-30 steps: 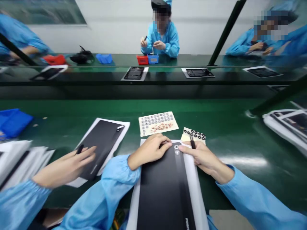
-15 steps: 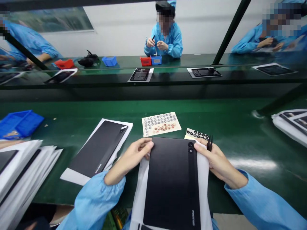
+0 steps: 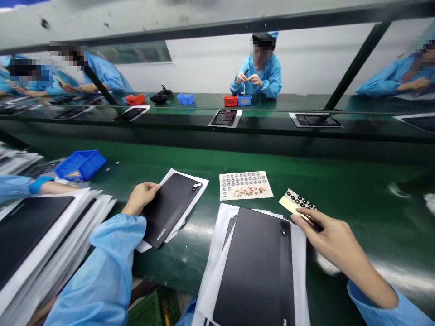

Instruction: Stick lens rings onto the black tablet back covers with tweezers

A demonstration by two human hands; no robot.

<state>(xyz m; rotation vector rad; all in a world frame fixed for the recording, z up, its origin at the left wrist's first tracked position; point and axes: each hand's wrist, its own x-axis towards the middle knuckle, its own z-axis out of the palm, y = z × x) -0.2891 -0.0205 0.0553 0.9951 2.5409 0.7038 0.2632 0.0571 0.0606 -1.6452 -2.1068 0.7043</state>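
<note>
My left hand (image 3: 141,197) grips the near left edge of a dark tablet (image 3: 171,206) that lies on a white sheet to the left. My right hand (image 3: 335,246) is closed on dark tweezers (image 3: 314,224), whose tip is at a yellow sticker strip with black rings (image 3: 298,199). In front of me a second dark tablet (image 3: 258,267) lies back up on white sheets; neither hand touches it. A pale sheet of small grey rings (image 3: 244,184) lies beyond it on the green belt.
A stack of tablets in white sheets (image 3: 34,235) fills the left, with a co-worker's sleeve (image 3: 20,186) above it and a blue bin (image 3: 81,164) behind. Across a raised belt with more tablets (image 3: 224,117), another person (image 3: 260,68) works beside a red bin (image 3: 230,100).
Both hands let go of the front tablet. My left hand went left and took hold of the other tablet. My right hand moved right with the tweezers. The view swung left and up.
</note>
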